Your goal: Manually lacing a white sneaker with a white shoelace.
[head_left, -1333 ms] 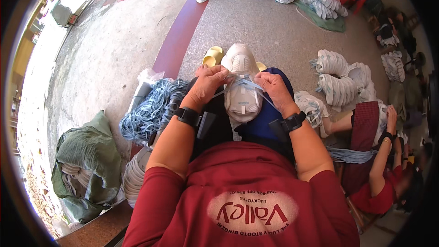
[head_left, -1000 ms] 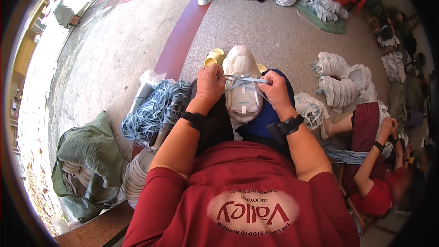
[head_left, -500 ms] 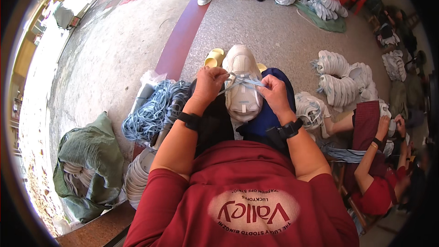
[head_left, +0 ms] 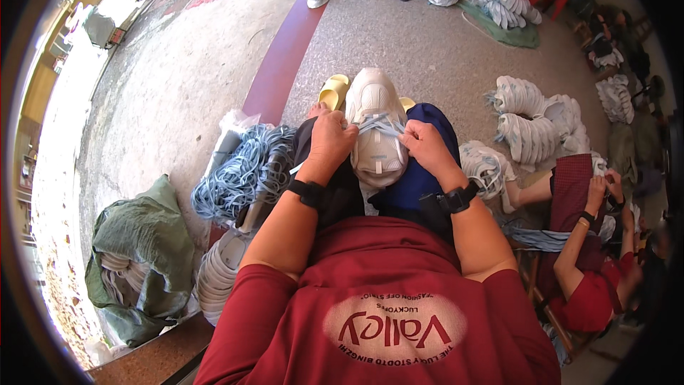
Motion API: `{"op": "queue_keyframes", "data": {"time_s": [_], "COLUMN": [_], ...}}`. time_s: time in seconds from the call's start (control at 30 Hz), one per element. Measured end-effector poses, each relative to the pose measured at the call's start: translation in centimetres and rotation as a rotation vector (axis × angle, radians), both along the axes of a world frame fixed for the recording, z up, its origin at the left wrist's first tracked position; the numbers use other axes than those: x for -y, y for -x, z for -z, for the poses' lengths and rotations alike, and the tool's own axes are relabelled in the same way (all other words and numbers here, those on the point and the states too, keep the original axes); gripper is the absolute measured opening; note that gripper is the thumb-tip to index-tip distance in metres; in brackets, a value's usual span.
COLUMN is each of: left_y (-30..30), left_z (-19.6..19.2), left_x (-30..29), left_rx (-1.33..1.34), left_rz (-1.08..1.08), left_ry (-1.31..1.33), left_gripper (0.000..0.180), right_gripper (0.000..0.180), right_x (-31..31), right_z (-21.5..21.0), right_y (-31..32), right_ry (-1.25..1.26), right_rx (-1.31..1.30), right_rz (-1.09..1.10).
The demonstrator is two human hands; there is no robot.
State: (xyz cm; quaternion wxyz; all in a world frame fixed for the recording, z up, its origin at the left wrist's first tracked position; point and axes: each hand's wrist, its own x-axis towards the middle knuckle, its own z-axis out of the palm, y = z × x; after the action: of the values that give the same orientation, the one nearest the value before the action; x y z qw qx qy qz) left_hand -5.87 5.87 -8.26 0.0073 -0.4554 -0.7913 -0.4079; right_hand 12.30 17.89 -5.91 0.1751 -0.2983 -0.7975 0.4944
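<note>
Between my knees rests a white sneaker (head_left: 374, 93) with its toe pointing away from me. A pale blue shoelace (head_left: 381, 123) crosses over its tongue. At the shoe's left side my left hand (head_left: 331, 137) is closed in a pinch on the lace, and a loose lace end shows beside that wrist. My right hand (head_left: 425, 144) pinches the lace at the right side of the shoe. The fingers of both hands partly hide the lace where they grip it.
A heap of blue laces (head_left: 246, 171) lies left of my leg, near stacked white shoe parts (head_left: 221, 271) and a green sack (head_left: 139, 249). Rows of white shoes (head_left: 527, 135) stand to the right. A co-worker in red (head_left: 581, 299) sits close on my right.
My left hand has drawn slightly lower and closer to me, and my right hand has shifted slightly down. The lace crossing now lies flatter on the shoe.
</note>
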Motion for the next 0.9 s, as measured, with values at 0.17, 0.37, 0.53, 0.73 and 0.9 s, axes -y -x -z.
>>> {"op": "queue_keyframes", "data": {"time_s": [0.17,0.37,0.53,0.73,0.9], "left_y": [0.1,1.2,2.8,4.7,4.2], "left_z": [-0.5,2.3,-1.5,0.0,-0.4], "left_x": [0.4,1.6,7.7,11.9,11.1], "left_rx": [0.336,0.643,1.180,1.071,0.695], "left_rz": [-0.032,0.043,-0.013,-0.137,0.053], "left_ry": [0.242,-0.154,-0.459,-0.490,-0.009], "left_gripper": [0.031,0.025,0.015,0.015,0.007], "right_gripper": [0.012,0.007,0.019,0.024,0.009], "right_x": [0.5,0.2,-4.2,-4.6,-4.8], "right_z": [0.5,-0.5,1.4,4.0,1.7], "right_y": [0.0,-0.7,-9.0,-14.2,-13.2], "right_ry": [0.098,0.831,0.949,0.748,0.530], "right_rx": [-0.108,-0.445,-0.904,-0.769,-0.443], "right_rz": [0.045,0.278,0.598,0.736,0.419]}}
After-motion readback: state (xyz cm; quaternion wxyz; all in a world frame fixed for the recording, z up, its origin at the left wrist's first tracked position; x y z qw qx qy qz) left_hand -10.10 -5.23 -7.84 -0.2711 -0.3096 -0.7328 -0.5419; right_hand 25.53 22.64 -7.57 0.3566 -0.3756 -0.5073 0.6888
